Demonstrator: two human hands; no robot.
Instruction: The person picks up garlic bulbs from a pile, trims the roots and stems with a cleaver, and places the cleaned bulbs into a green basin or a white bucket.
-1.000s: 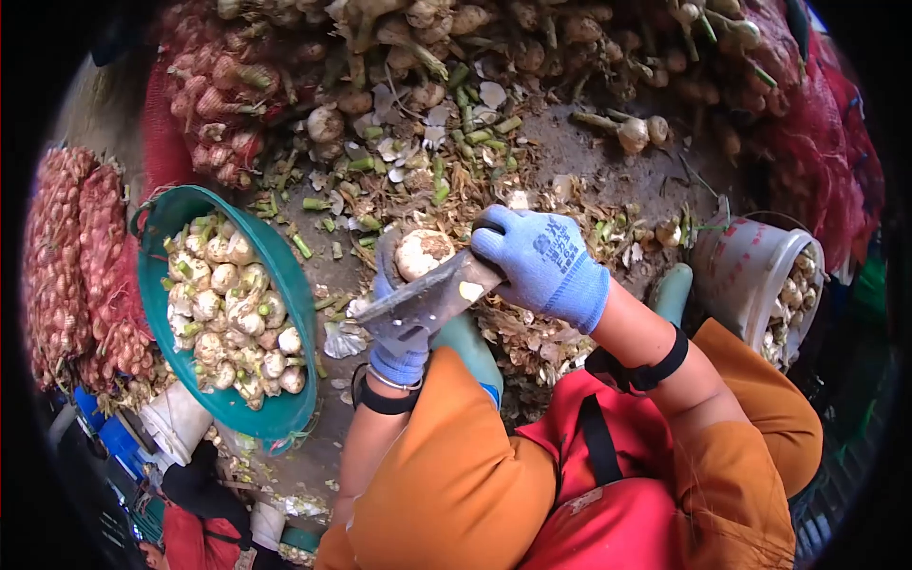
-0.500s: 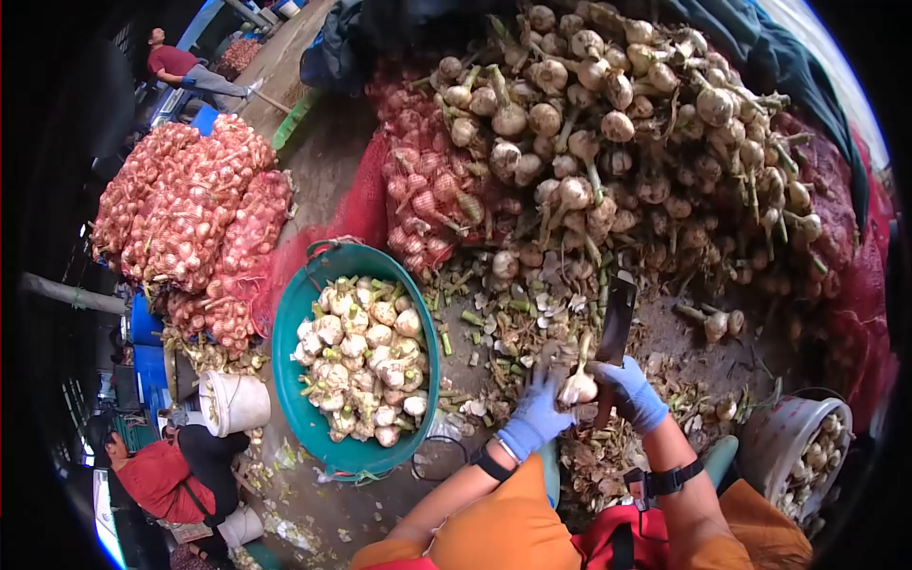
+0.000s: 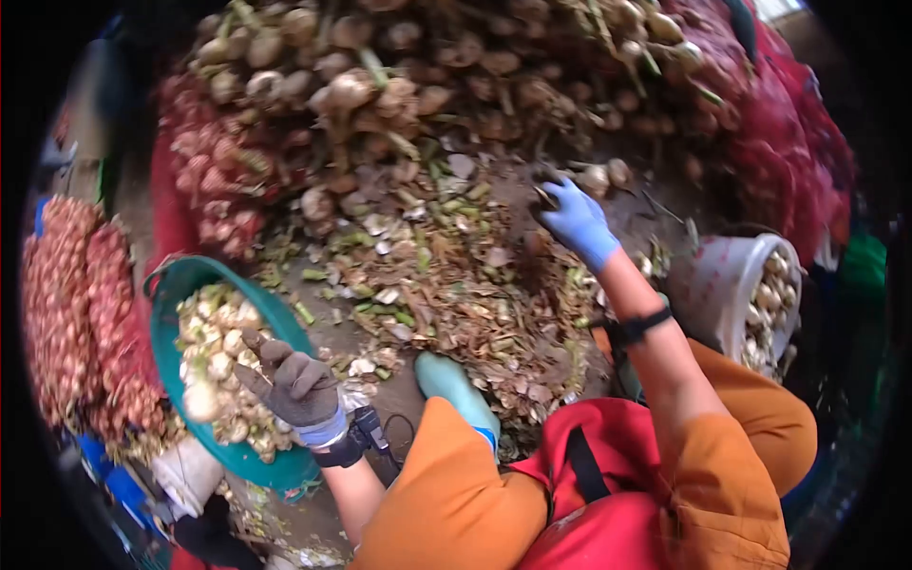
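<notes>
Over the teal basin (image 3: pixel 309 332) my left hand (image 3: pixel 299 389) is turned palm up in a blue glove with a grey palm. Its fingers are apart and loosely bent, with nothing seen in them. Trimmed garlic bulbs (image 3: pixel 228 332) fill the basin just beyond the fingertips. My right hand (image 3: pixel 578 220), also gloved, reaches forward above the floor with its fingers curled round the knife (image 3: pixel 544 198). The knife is dark and smeared by motion, so its blade is hard to make out. Close to these fingertips lie loose garlic bulbs (image 3: pixel 598 179).
A big heap of untrimmed garlic (image 3: pixel 456 76) spans the far side. Cut stems and skins (image 3: pixel 446 275) litter the floor. On the right a white bucket (image 3: pixel 708 285) holds garlic. Red net sacks (image 3: pixel 85 313) stand at left; my boot (image 3: pixel 451 389) is in front.
My hands have parted: the left went left to the basin and no longer holds the garlic bulb; the right reached forward, away from my body. The camera view has shifted.
</notes>
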